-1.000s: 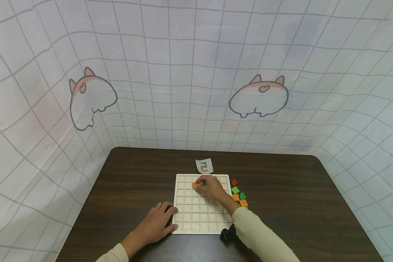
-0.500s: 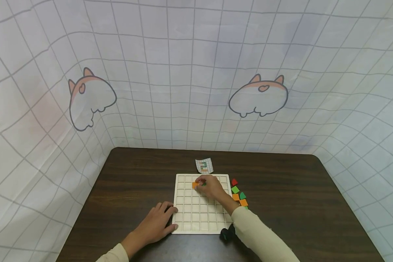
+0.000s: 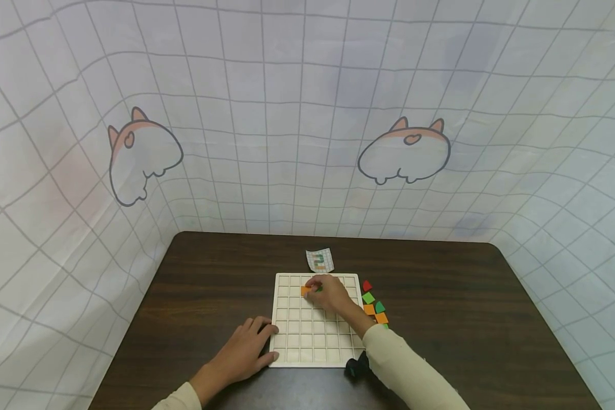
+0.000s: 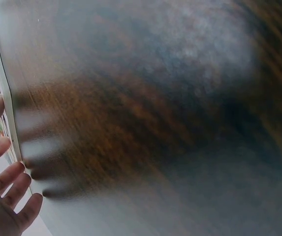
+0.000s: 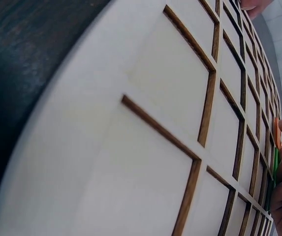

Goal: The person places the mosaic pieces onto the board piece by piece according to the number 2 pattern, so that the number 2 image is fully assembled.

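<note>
A cream grid board (image 3: pixel 307 340) lies on the dark table. My right hand (image 3: pixel 330 294) is over its upper part, and the thumb and fingertips pinch an orange square tile (image 3: pixel 304 291) at the grid. Under the same fingers a green tile (image 3: pixel 320 289) shows; in the right wrist view the green tile (image 5: pixel 275 161) sits right beside the orange tile (image 5: pixel 277 132). My left hand (image 3: pixel 242 349) rests at the board's lower left edge with spread fingers, thumb and fingertips touching the rim. The left wrist view shows those fingers (image 4: pixel 13 189) along the board's side.
Right of the board lie a red tile (image 3: pixel 367 286), a light green tile (image 3: pixel 368 298), a darker green tile (image 3: pixel 380 307) and orange tiles (image 3: pixel 381 318). A small printed pattern card (image 3: pixel 320 260) lies behind the board. A black object (image 3: pixel 356 367) is at my right sleeve.
</note>
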Action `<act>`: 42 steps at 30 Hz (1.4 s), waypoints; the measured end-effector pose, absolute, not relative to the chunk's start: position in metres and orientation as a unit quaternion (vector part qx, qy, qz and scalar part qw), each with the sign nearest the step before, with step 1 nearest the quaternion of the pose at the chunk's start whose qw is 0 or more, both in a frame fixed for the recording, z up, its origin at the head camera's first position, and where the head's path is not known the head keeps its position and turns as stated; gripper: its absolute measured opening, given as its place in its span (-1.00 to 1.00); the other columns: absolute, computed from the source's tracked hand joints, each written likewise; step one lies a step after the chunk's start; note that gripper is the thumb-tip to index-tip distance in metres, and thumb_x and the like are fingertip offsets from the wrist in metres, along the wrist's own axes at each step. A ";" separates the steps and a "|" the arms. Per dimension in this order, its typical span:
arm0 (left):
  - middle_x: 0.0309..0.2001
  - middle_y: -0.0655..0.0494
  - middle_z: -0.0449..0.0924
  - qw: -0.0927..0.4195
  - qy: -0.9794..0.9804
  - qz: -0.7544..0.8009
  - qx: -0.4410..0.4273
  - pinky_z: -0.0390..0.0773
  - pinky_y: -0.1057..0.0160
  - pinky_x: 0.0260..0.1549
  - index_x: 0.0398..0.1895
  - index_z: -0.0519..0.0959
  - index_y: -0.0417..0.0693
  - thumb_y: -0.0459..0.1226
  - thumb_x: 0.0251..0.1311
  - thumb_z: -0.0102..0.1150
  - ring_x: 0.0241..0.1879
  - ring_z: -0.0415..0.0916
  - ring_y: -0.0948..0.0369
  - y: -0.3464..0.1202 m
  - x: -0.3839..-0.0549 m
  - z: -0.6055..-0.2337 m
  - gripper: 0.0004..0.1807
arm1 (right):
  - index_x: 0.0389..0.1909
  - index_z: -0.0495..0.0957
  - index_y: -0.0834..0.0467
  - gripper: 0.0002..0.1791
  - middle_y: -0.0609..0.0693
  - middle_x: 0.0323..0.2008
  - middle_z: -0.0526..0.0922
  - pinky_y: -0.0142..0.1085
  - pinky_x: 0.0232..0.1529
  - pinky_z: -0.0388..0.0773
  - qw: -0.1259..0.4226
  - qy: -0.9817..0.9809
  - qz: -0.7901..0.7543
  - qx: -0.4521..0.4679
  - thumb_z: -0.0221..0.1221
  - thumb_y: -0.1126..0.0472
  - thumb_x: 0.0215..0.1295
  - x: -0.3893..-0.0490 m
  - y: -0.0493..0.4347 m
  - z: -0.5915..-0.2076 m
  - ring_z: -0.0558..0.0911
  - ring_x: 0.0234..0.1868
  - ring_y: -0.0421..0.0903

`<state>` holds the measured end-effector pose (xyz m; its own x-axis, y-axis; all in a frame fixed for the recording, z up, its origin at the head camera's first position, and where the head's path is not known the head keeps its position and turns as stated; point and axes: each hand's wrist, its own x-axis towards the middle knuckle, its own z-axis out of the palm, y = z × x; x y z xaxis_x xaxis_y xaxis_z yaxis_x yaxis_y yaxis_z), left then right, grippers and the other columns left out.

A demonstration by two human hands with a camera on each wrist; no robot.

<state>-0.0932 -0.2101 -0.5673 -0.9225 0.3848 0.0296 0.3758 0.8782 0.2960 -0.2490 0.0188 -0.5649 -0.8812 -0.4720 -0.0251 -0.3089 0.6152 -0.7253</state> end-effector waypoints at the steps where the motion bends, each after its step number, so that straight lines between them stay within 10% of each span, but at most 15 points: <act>1: 0.21 0.01 0.42 0.015 0.969 0.149 0.197 0.48 -0.07 0.00 0.21 0.48 0.05 0.05 0.32 0.25 0.12 0.41 0.06 -0.210 -0.093 -0.567 -0.50 | -0.07 0.70 0.11 -0.78 -0.07 -0.31 0.64 -0.27 -0.32 0.44 0.107 0.891 -0.381 -0.221 0.33 0.19 0.29 -0.249 0.019 -0.564 0.50 -0.38 -0.19; 24: 0.22 0.03 0.41 0.022 0.968 0.157 0.194 0.47 -0.08 0.00 0.21 0.47 0.08 0.04 0.32 0.25 0.11 0.40 0.07 -0.207 -0.091 -0.565 -0.52 | 0.01 0.66 0.15 -0.77 -0.12 -0.25 0.65 -0.35 -0.30 0.49 0.120 0.860 -0.407 -0.284 0.19 0.17 0.44 -0.235 0.112 -0.554 0.51 -0.33 -0.22; 31: 0.22 0.01 0.41 0.021 0.968 0.160 0.191 0.46 -0.08 0.00 0.20 0.48 0.05 0.02 0.32 0.25 0.12 0.40 0.06 -0.207 -0.091 -0.564 -0.53 | 0.05 0.63 0.22 -0.74 0.07 -0.17 0.67 -0.35 -0.65 0.37 0.103 0.862 -0.427 -0.252 0.19 0.20 0.45 -0.234 0.153 -0.545 0.27 -0.74 -0.27; 42: 0.22 0.01 0.42 0.019 0.970 0.154 0.189 0.47 -0.08 -0.01 0.19 0.49 0.06 0.02 0.31 0.26 0.11 0.41 0.07 -0.206 -0.091 -0.565 -0.53 | 0.03 0.61 0.27 -0.73 0.01 -0.28 0.61 -0.33 -0.62 0.44 0.089 0.872 -0.422 -0.233 0.24 0.23 0.40 -0.225 0.190 -0.543 0.41 -0.70 -0.26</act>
<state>-0.0909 -0.2055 -0.5651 -0.9279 0.3722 0.0207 0.3603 0.8814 0.3055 -0.2249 0.1897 -0.5430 -0.8759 -0.4808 0.0408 -0.3301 0.5353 -0.7775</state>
